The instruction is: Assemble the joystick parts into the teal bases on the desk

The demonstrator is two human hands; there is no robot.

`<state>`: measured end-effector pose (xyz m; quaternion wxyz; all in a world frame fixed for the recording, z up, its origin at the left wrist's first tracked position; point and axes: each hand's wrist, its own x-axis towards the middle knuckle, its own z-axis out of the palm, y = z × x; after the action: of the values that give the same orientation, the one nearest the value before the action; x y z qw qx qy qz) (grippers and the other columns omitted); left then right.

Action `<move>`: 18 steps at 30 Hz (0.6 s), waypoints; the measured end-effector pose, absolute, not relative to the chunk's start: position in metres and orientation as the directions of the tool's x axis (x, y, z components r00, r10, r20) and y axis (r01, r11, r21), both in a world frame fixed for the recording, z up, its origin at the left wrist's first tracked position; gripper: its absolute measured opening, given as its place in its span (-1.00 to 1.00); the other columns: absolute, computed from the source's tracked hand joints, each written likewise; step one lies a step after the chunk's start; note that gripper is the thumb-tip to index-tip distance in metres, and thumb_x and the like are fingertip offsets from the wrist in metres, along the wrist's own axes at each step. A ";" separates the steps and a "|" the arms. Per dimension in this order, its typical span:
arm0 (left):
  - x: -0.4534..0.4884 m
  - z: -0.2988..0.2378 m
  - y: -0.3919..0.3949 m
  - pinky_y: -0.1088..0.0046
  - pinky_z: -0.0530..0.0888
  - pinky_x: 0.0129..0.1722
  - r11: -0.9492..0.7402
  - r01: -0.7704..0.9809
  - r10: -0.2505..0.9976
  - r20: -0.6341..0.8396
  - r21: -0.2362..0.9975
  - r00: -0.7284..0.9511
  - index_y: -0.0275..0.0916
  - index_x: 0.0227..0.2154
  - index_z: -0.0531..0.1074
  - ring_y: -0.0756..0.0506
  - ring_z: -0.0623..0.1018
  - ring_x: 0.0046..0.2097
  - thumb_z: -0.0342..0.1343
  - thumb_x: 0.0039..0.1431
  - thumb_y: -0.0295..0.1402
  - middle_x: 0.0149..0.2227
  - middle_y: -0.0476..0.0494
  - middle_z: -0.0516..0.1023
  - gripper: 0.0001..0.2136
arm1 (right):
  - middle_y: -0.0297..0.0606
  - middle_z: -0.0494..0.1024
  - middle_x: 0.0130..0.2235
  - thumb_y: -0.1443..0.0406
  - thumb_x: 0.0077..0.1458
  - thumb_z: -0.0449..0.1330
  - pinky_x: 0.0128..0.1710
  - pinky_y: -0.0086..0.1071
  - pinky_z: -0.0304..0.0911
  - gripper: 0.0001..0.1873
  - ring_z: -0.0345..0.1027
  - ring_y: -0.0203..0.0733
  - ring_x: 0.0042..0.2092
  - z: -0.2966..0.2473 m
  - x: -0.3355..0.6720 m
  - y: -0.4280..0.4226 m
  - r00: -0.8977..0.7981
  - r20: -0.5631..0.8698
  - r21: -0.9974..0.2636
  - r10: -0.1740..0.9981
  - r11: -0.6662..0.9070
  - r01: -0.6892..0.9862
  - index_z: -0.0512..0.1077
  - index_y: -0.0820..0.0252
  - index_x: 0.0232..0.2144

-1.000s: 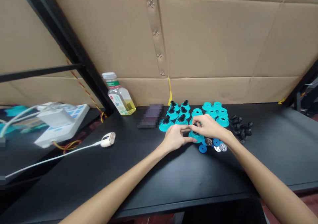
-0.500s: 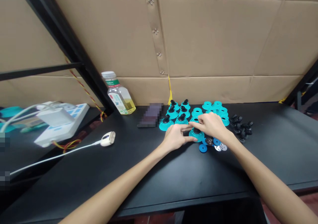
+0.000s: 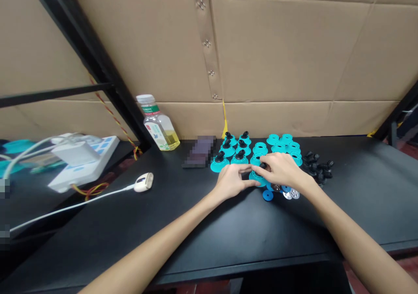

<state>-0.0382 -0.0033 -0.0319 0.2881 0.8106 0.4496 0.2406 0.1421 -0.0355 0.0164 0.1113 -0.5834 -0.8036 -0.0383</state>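
Our left hand (image 3: 231, 182) and right hand (image 3: 281, 170) work close together on the black counter (image 3: 196, 228), at the front of a group of teal bases. The right hand is closed in a pinch on a black knob (image 3: 262, 165), which sits on top of one teal base (image 3: 257, 179). The left fingertips (image 3: 246, 170) touch this base from the side, but we cannot tell if they grip it. Behind the hands stand more teal bases (image 3: 278, 138), some w/ black knobs, some w/o. To the right is a pile of loose black knobs (image 3: 316, 168), & blue discs (image 3: 267, 195) and silver discs (image 3: 294, 194) lie just beside the right hand. Further left are a plastic bottle (image 3: 159, 126) w/ yellow liquid and a blurred flat object (image 3: 199, 151).
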 end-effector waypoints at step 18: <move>-0.038 -0.029 -0.007 0.43 0.41 -0.31 -0.451 0.621 0.870 0.159 0.642 0.468 -0.16 0.01 0.49 -0.22 0.59 -0.19 0.26 -0.10 0.03 -0.20 -0.13 0.64 -0.40 | -0.31 0.47 -0.52 0.09 0.23 -0.02 -0.47 -0.44 -0.07 -0.57 0.20 -0.35 -0.49 0.030 0.152 -0.039 -0.286 0.270 -0.345 0.919 0.370 0.863 0.52 0.20 -0.43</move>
<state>-0.0378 -0.0069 -0.0292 0.2582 0.8168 0.4561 0.2412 0.1524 -0.0394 0.0295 0.2150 -0.5573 -0.7993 0.0658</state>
